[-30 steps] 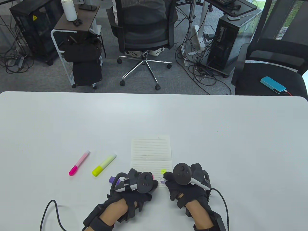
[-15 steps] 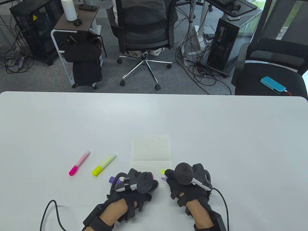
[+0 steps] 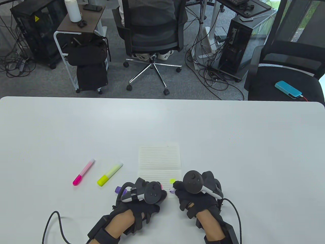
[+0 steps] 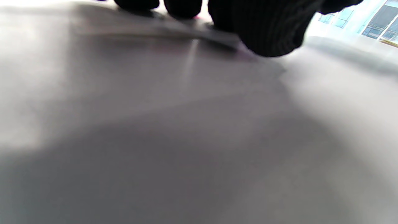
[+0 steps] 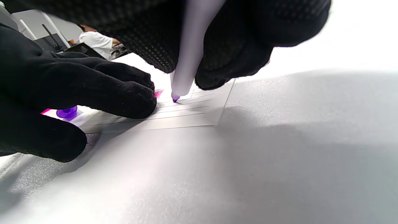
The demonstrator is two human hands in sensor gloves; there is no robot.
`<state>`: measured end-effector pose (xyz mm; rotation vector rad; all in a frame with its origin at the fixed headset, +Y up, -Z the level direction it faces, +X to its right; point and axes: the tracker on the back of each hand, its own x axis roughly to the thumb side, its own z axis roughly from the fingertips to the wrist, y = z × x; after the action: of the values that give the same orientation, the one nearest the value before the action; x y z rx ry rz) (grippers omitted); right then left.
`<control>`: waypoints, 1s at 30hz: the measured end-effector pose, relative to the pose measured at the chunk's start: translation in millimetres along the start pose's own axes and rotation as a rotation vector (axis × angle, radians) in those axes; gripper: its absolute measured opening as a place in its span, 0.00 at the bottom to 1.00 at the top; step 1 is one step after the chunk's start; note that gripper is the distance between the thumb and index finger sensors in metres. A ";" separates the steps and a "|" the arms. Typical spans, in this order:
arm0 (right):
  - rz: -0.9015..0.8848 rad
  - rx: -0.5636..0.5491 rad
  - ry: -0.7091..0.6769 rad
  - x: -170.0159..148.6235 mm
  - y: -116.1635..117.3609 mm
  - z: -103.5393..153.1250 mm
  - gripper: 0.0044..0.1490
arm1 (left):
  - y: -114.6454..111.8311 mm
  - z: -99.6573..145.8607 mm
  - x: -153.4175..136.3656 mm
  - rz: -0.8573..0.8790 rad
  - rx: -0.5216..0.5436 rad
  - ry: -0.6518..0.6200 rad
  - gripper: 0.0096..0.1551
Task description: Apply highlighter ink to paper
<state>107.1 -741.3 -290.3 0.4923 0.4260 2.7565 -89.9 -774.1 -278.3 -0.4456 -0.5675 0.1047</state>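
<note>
A lined paper [image 3: 160, 158] lies on the white table [image 3: 228, 142]. My right hand [image 3: 177, 190] grips a purple highlighter [image 5: 191, 59], and its purple tip touches the paper's near part [image 5: 199, 109]. My left hand [image 3: 155, 193] rests flat on the paper's near left corner, its fingers [image 5: 124, 90] lying just left of the tip. A yellow mark [image 3: 172, 181] and a pink mark [image 5: 158, 93] show on the paper. The purple cap [image 3: 118, 189] lies on the table left of my left hand. The left wrist view shows only blurred fingertips [image 4: 267, 28] on the table.
A pink highlighter [image 3: 83, 172] and a yellow highlighter [image 3: 109, 174] lie capped on the table to the left of the paper. Glove cables trail off the near edge. Office chairs and computers stand beyond the table's far edge.
My right hand and the highlighter tip have shifted a few millimetres over the paper's near part. My left hand has not moved.
</note>
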 end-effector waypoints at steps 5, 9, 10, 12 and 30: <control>-0.001 -0.022 0.007 -1.7 1.6 -3.1 0.26 | -0.1 0.1 -0.2 0.001 -0.001 0.000 0.40; 0.002 -0.002 0.004 -0.5 0.6 -1.4 0.25 | -0.1 -0.1 -0.2 0.000 -0.003 -0.001 0.40; 0.007 -0.022 0.011 -0.8 1.8 -1.6 0.25 | -0.1 0.0 -0.3 0.000 -0.003 -0.001 0.40; -0.002 -0.025 0.009 -2.4 1.3 -3.7 0.25 | -0.2 0.0 -0.3 0.002 -0.003 -0.001 0.40; -0.011 0.000 0.029 -4.2 0.4 -4.5 0.25 | -0.2 -0.1 -0.6 0.003 -0.010 -0.001 0.40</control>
<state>109.1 -744.2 -295.3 0.4496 0.4349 2.7562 -90.4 -774.5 -278.6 -0.4559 -0.5684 0.1045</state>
